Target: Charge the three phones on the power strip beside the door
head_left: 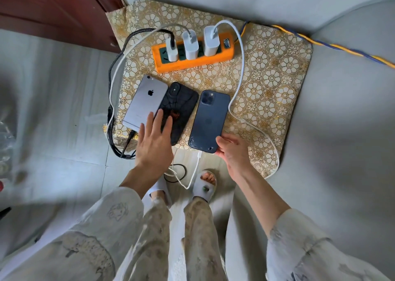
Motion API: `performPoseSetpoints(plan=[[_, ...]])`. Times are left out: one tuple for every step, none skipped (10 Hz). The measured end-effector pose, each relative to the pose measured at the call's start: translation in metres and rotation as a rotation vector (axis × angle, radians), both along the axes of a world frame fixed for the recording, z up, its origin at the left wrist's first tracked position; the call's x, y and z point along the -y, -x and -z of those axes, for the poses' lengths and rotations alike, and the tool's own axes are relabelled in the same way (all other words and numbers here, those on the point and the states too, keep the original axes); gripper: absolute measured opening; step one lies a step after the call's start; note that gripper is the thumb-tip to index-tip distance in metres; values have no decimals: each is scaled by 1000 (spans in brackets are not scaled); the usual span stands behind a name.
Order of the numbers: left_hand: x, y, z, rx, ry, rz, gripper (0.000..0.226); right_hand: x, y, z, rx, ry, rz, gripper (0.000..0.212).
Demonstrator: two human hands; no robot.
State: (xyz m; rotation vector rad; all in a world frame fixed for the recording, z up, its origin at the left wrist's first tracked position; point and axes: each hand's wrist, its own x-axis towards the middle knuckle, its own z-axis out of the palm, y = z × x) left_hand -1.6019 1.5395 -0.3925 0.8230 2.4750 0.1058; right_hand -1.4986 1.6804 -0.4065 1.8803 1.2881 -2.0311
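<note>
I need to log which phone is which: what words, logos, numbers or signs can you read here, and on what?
No legible words or numbers anywhere.
Apple logo, no text: on the back of the silver phone.
Red emblem, not readable as text: on the black-cased phone.
Small label at the right end of the orange power strip: too blurred to read.
Dark blue phone: faint round mark at mid-back, not readable.
White chargers: no visible print.

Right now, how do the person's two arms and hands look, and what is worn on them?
Both hands are bare: the left hand and the right hand show no gloves, rings or watch. The forearms are uncovered too. Each arm has a loose, pale cream sleeve, pushed up toward the elbow, with a faint grey printed pattern: the left sleeve and the right sleeve.
</note>
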Motion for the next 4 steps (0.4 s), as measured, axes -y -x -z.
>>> performPoseSetpoints(plan=[[13,0,2,20,119,57,75,10,7,-4,45,-41,-13,9],[15,2,5,55,127,85,72,17,14,-6,158,-241,-187,18],[14,17,0,178,114,82,68,26,25,-14,234,-334,-234,25],[17,34,-9,339,149,127,59,32,31,-23,264,-208,-234,35]])
